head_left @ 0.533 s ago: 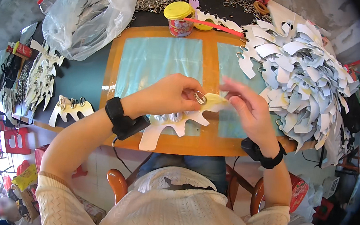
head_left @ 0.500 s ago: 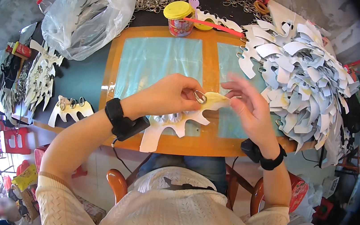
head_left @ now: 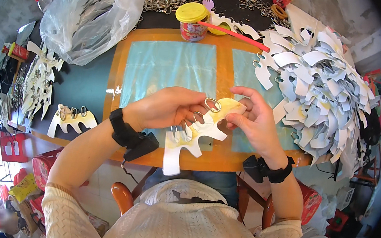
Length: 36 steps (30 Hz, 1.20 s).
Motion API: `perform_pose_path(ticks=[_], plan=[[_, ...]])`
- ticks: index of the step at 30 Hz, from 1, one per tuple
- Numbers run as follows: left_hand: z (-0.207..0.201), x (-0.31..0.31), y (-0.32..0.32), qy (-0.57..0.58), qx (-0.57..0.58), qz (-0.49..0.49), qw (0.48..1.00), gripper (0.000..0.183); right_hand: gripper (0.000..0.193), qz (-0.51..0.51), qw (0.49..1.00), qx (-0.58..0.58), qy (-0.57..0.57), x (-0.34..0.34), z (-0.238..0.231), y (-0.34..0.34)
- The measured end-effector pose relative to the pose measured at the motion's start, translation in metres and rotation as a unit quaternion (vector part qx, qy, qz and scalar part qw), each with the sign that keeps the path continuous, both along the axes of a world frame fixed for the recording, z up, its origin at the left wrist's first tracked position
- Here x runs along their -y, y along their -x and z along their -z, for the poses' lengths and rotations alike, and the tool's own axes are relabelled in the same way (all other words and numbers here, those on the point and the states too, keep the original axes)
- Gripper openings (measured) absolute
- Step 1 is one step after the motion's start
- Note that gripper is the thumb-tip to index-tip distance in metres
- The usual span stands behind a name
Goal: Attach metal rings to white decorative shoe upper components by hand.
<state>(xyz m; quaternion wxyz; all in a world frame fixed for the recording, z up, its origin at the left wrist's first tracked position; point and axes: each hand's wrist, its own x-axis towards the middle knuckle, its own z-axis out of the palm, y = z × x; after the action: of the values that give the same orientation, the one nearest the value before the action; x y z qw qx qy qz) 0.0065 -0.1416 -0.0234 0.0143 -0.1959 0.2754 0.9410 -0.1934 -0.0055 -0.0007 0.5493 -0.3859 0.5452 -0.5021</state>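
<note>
A white scalloped piece with yellowish stains (head_left: 196, 138) hangs tilted over the near part of the table. Several oval metal rings stand along its upper edge, the topmost ring (head_left: 212, 105) beside my left fingertips. My left hand (head_left: 172, 108) is closed at the upper edge of the scalloped piece, its fingertips partly hidden by the rings. With thumb and fingers, my right hand (head_left: 256, 120) pinches the upper right end of the same piece. Both wrists wear black straps with small black boxes.
A heap of similar white pieces (head_left: 325, 90) fills the right side. A clear plastic bag (head_left: 91, 16), a yellow-lidded tub (head_left: 193, 22) with a red stick (head_left: 234, 30) and loose metal rings (head_left: 167, 0) lie far back. At left sits another ringed piece (head_left: 73, 121).
My right hand has closed on the end of the scalloped piece from a looser pose. My left fingers have come off the top ring. The piece has tilted more steeply.
</note>
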Motion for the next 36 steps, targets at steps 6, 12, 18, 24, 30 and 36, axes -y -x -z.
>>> perform_pose_path(ticks=[6,12,18,24,30,36], plan=[[0.016,0.0,0.007,0.032,-0.015,0.007,0.999,0.03,0.048,-0.035,0.999,-0.004,0.023,0.009,-0.002,0.003],[0.0,-0.002,0.013,0.079,0.003,0.037,0.996,0.028,0.05,-0.038,0.999,-0.018,0.018,0.017,-0.007,0.003],[0.003,-0.002,0.017,0.112,0.0,0.07,0.991,0.024,0.051,-0.061,0.997,-0.052,0.005,0.022,-0.002,0.009],[0.013,-0.003,0.022,0.122,-0.006,0.059,0.991,0.021,0.05,-0.067,0.997,-0.036,-0.005,0.024,-0.003,0.012],[0.005,-0.007,0.023,0.105,-0.004,0.003,0.994,0.021,0.054,-0.072,0.997,-0.003,-0.007,0.025,-0.003,0.013],[0.001,-0.004,0.025,0.076,-0.033,0.088,0.993,0.031,0.055,-0.083,0.997,-0.009,-0.006,0.024,-0.004,0.014]])
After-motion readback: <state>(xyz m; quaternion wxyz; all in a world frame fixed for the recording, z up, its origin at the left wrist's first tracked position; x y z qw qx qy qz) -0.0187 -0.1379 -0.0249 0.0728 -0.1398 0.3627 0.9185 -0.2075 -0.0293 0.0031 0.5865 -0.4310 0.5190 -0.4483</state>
